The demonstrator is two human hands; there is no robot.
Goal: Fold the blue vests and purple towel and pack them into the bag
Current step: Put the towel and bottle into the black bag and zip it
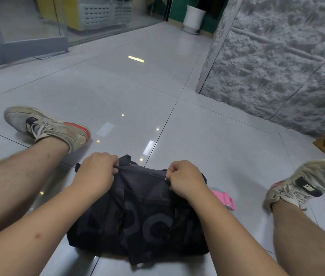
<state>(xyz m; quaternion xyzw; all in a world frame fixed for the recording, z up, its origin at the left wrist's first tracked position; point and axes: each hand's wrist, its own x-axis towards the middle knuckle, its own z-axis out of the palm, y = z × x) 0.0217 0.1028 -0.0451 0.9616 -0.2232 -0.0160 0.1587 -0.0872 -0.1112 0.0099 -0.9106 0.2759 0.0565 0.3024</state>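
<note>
Bag (137, 212) on floor (117, 96) between the legs. Left hand (96, 172) curled, gripping the fabric at one end; right hand (183, 180) pinching what looks like the zipper pull. Likely working the zip: keep the left end taut, draw the pull straight along. Bag soft, black, creased, barrel-shaped. Vests, towel not visible.

Large grey letters on black bag (137, 216), partly legible "OG"

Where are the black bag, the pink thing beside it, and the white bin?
black bag (137, 220): head view, printed side panel.
pink thing (224, 198): head view, its middle.
white bin (194, 17): head view, its front wall.
</note>
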